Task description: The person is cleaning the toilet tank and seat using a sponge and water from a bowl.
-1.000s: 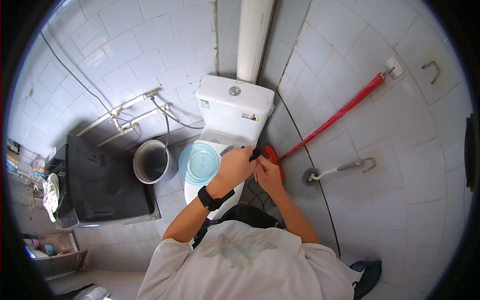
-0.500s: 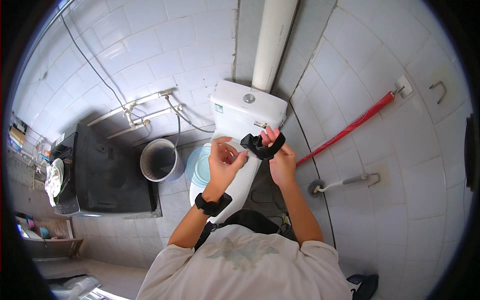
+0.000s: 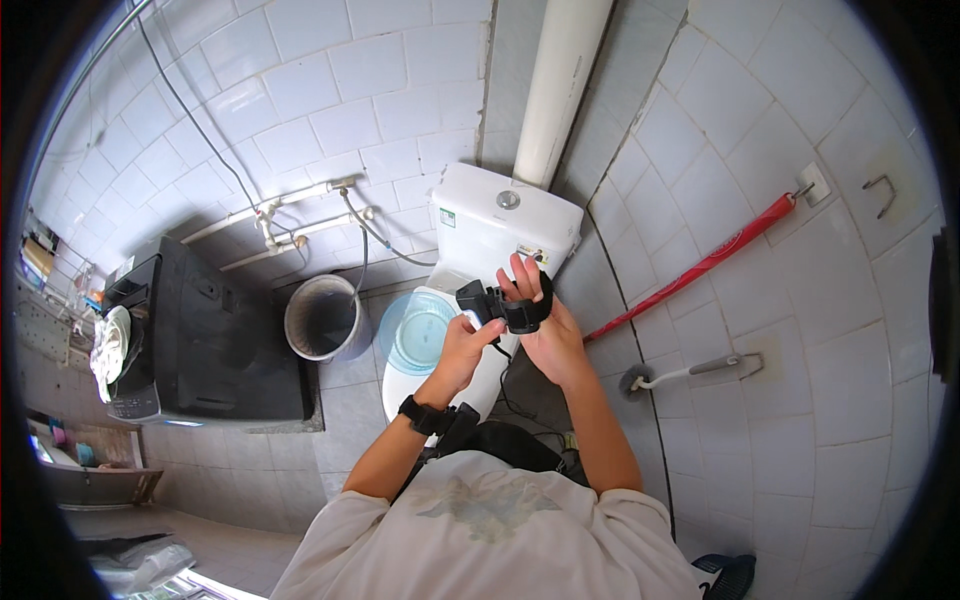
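Observation:
A small black box-shaped device on a black strap is in front of me, above the white toilet. The strap loops around my right hand, whose fingers are stretched out and apart. With thumb and fingers pinched, my left hand grips the lower edge of the device; its fingertips are partly hidden. Around my left wrist sits another black band with a dark block on it. A thin black cable hangs below my right hand toward the floor. Under my hands, a translucent blue basin rests on the toilet.
Left of the toilet stands a grey bucket with a hose in it, beside a black washing machine. A red-covered pole and a toilet brush hang along the right wall. Water pipes run along the back wall.
My left hand has come from beside the device to pinch its lower edge. The device has shifted slightly left and down, and my right hand has turned, its fingers now extended.

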`<state>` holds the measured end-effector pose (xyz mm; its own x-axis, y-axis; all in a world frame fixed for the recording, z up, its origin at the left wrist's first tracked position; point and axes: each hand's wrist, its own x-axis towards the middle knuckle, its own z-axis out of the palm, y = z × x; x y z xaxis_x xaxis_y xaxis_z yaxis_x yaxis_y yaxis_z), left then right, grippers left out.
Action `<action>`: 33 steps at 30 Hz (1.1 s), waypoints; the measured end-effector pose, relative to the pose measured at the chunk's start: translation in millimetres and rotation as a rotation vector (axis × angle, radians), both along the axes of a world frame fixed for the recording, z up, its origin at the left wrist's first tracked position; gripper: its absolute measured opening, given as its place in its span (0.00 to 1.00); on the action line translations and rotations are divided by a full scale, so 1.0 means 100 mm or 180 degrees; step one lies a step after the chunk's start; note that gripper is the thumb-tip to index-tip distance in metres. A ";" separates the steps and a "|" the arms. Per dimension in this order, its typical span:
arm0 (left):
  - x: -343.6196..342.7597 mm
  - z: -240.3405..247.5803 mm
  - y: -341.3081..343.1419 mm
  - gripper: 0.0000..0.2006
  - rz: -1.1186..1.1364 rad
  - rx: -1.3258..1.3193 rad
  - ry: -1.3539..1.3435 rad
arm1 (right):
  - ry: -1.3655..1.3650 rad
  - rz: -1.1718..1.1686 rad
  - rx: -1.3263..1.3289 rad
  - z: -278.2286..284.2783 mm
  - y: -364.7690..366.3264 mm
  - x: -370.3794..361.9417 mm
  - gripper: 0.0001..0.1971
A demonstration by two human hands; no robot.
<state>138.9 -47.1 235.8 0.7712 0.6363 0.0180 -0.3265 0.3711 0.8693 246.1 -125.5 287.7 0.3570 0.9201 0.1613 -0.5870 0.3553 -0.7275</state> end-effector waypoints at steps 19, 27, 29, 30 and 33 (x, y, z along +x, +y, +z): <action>0.18 0.41 -0.40 0.15 -0.0476 0.0146 -0.0317 | -0.0850 -0.2058 0.0188 0.69 0.46 0.17 0.40; 0.11 0.32 -0.47 0.15 -0.1109 0.0934 0.0098 | -0.0997 -0.2284 0.0114 1.00 0.58 0.39 0.20; 0.14 0.32 -0.50 0.21 -0.1113 0.0690 -0.0114 | -0.2682 -0.3344 -0.0084 0.88 0.70 0.38 0.10; 0.15 0.30 -0.45 0.22 -0.0912 0.1203 -0.0024 | -0.3320 -0.3510 -0.0076 0.93 0.69 0.27 0.05; 0.08 0.20 -0.09 0.23 -0.1588 0.2086 0.1911 | -0.5067 -0.4119 -0.0045 0.77 0.77 0.24 0.03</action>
<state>147.3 -56.4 255.5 0.9422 0.2438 -0.2297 0.2921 -0.2623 0.9197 270.1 -48.3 364.3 0.2467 0.3044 0.9201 0.9688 -0.0529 -0.2423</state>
